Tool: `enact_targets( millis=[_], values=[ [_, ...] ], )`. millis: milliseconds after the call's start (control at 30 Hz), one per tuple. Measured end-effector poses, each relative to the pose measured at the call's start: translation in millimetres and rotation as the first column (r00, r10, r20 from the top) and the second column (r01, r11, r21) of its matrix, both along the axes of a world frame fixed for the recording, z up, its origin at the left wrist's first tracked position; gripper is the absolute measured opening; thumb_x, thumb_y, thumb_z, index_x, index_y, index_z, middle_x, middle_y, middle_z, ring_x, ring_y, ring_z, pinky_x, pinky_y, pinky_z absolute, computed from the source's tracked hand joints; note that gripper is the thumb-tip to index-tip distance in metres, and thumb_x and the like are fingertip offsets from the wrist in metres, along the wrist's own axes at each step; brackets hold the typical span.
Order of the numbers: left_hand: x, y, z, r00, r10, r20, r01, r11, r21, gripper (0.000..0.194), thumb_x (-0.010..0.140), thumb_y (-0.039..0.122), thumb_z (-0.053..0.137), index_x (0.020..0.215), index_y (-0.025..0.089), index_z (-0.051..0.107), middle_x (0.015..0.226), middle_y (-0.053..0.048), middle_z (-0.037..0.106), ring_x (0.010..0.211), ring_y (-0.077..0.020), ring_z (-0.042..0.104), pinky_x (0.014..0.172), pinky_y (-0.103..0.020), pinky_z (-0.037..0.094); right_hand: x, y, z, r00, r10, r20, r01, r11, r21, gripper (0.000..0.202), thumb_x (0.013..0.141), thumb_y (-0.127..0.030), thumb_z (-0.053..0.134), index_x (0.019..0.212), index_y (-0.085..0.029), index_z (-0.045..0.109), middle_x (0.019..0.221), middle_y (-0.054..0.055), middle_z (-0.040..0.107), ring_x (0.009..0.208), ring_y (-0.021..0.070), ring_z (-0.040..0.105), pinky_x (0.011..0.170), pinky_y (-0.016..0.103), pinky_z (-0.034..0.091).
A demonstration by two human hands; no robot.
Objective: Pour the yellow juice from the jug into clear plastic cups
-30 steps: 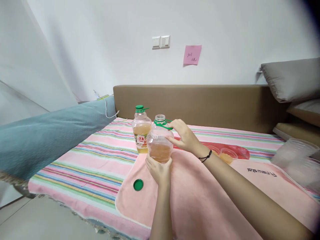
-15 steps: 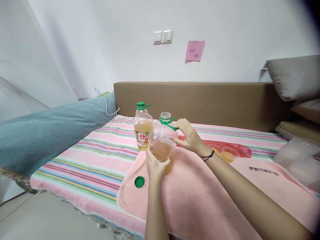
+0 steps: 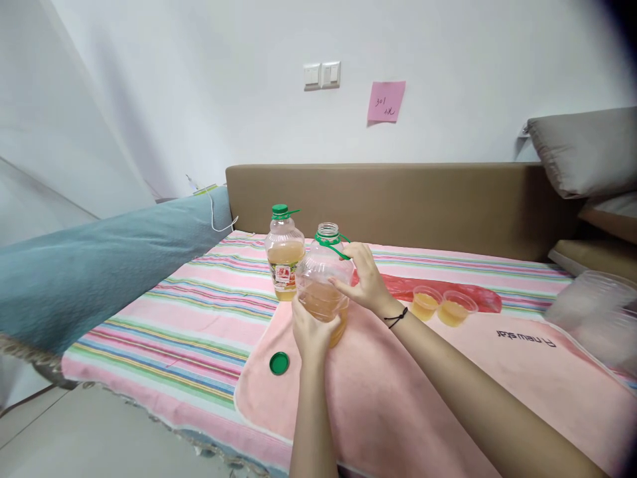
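Note:
An uncapped clear bottle, about half full of amber liquid, stands upright on the pink cloth. Its lower left side is wrapped by my left hand. My right hand is against its upper right side, fingers at the green strap round the neck. Just behind to the left is a second bottle with a green cap on. A loose green cap lies on the cloth left of my left wrist. Two small cups of yellowish contents stand beyond my right wrist.
Red plastic lies behind the cups. Clear plastic containers and grey pillows are at the right. A brown headboard runs along the back, with a blue-covered side at the left.
My right forearm and wrist have shifted slightly left and down, uncovering more of the two cups. The bottle and my left hand have barely moved.

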State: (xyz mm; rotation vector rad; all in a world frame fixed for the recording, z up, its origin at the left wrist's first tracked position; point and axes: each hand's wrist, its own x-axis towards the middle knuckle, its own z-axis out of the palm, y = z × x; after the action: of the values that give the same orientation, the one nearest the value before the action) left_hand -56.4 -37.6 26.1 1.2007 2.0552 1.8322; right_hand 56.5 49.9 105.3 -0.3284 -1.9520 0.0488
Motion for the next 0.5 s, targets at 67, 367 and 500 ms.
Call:
enact_targets(
  millis=[67,367,500],
  values=[
    [1.5,-0.1,2.5,1.000,0.012,0.001,-0.012,1.000,-0.001,0.071,0.050,0.023,0.080,0.112,0.022,0.046,0.113,-0.008,0.059,0.105,-0.0269,0.062,0.079,-0.035,0.052,-0.5,1.3,0.3,1.000,0.006,-0.014,-0.005,0.999,0.035,0.044,0.081,-0.036,0.065,0.120,-0.028,0.045,0.115,0.009,0.055,0.109,0.0284,0.051,0.094,0.049,0.042],
    [23.4,-16.0,19.9,0.999,-0.036,-0.018,0.035,0.998,-0.047,0.068,0.051,0.024,0.080,0.110,0.023,0.046,0.108,-0.005,0.060,0.103,-0.0271,0.062,0.084,-0.038,0.051,9.8,-4.9,4.1,0.974,-0.117,-0.194,0.128,0.991,0.046,0.030,0.081,-0.039,0.052,0.107,-0.025,0.046,0.094,0.006,0.053,0.091,0.0272,0.051,0.082,0.046,0.042],
    [47.6,-28.0,33.6,0.993,-0.115,0.028,0.115,0.993,-0.004,0.069,0.049,0.027,0.082,0.108,0.023,0.046,0.108,-0.007,0.061,0.103,-0.0280,0.062,0.086,-0.039,0.050,29.2,-21.5,25.2,0.958,-0.174,-0.228,0.194,0.978,0.069,0.018,0.083,-0.037,0.047,0.096,-0.026,0.044,0.085,0.004,0.049,0.081,0.0243,0.049,0.076,0.044,0.041]
  ],
)
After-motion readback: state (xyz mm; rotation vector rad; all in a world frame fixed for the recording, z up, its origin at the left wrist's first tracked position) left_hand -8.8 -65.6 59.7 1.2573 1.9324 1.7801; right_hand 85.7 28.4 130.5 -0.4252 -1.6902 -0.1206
